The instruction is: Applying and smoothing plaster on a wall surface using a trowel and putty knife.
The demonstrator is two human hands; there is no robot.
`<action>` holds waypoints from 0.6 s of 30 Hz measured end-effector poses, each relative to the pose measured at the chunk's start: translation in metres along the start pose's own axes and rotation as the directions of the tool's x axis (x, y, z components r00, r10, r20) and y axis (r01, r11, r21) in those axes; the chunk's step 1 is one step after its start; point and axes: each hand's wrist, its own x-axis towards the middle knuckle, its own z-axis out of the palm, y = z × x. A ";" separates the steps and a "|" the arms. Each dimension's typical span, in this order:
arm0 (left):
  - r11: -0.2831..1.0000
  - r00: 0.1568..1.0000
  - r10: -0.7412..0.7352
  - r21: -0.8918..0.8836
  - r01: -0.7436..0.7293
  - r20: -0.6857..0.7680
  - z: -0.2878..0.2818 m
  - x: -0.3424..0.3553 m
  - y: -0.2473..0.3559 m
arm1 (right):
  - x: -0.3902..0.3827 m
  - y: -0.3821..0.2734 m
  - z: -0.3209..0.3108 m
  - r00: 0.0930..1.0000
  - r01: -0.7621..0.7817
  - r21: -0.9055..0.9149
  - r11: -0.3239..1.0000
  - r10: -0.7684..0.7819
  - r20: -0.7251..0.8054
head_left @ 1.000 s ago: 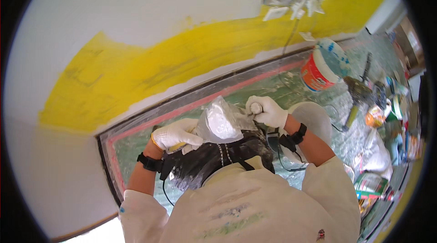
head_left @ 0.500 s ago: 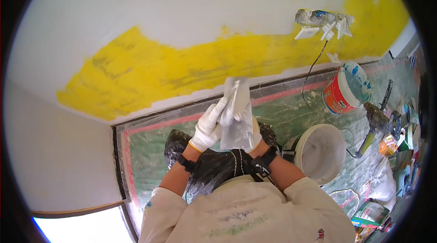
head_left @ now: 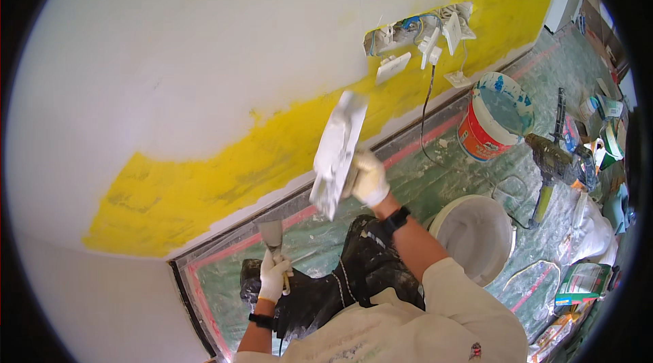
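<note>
One broad, flat trowel (head_left: 338,145) is being carried by the right hand (head_left: 368,179), whose gloved fingers are curling around the handle on the far side of the blade. White paste is coating the blade's visible face. The trowel is lying just to the left of that hand and a little above it in the view, and its long axis is slanting steeply, from upper right to lower left. It is overlapping the yellow band (head_left: 238,179) on the pale wall (head_left: 204,77), though whether any edge is touching the wall, I cannot tell.

The left hand (head_left: 273,278), also gloved, is gripping a putty knife (head_left: 271,234) upright in the view, its grey blade pointing up toward the foot of the wall. This hand is staying low and to the left, well apart from the trowel; the right hand is plainly the nearer one to it.

To the right of the person's legs, a white bucket (head_left: 462,217) is standing on the green floor sheet (head_left: 442,186). Beyond it, a red-sided bucket (head_left: 476,135) is standing near the wall, with a power tool (head_left: 554,162) lying beside it. Above the trowel and to its right, loose white switch plates (head_left: 393,68) are hanging from a wall recess (head_left: 386,38).
</note>
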 end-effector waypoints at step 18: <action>0.923 0.908 0.132 -0.284 -0.258 -0.397 -0.117 -0.093 0.063 | 0.121 0.017 0.047 0.802 0.340 -0.874 0.348 -0.593 0.076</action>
